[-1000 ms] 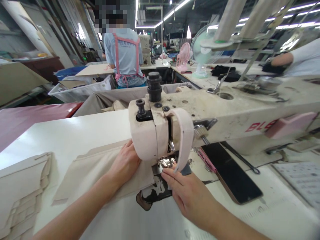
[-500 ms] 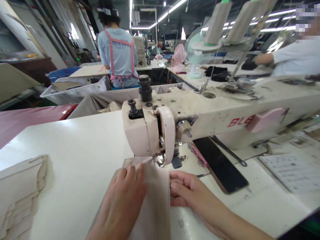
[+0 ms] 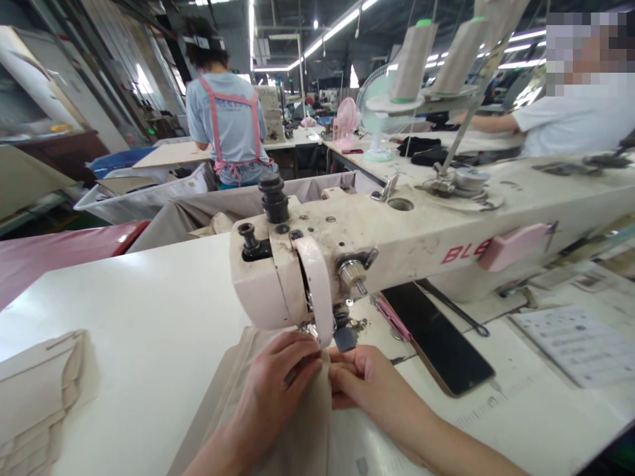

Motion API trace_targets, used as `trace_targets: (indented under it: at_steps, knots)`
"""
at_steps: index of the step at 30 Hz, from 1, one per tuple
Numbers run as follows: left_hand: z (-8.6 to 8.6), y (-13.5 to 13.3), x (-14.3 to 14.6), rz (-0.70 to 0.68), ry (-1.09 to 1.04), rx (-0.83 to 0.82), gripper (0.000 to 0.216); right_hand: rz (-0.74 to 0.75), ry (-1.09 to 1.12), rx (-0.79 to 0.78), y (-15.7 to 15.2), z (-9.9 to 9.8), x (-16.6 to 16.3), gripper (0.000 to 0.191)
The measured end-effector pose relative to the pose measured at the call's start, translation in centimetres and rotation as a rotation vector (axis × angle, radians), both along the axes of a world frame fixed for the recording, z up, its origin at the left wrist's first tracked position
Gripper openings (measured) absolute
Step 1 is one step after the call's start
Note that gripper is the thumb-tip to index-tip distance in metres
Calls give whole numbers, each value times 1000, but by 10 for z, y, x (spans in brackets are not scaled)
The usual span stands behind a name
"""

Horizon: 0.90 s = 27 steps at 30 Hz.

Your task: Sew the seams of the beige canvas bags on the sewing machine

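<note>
Beige fabric (image 3: 292,423) lay at the table's (image 3: 149,304) near edge under the sewing machine (image 3: 347,251); since half a second before, left hand (image 3: 278,390) and right hand (image 3: 367,390) had closed together, fingers pinching its edge at the presser foot, likely aligning a seam.

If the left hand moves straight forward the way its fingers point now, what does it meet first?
Probably the presser foot area under the sewing machine head. The left hand lies on the beige fabric with fingertips just short of it, though depth is unclear.
</note>
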State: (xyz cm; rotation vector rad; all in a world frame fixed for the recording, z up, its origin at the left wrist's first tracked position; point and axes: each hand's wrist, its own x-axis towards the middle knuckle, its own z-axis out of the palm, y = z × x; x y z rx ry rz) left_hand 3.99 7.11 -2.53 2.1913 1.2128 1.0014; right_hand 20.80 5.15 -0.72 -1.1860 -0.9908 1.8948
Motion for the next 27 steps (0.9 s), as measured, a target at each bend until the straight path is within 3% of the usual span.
trace_targets:
  at_steps: [10, 16, 27]
  knots:
    - [-1, 2, 1, -35, -66, -97, 9, 12, -247, 139, 6, -4, 3, 13]
    - [-3, 5, -2, -64, -79, -219, 8, 6, -187, 74, 7, -11, 3, 21]
    - [-2, 7, 3, -41, -115, -391, 11, -6, -196, 80, 7, -9, 3, 15]
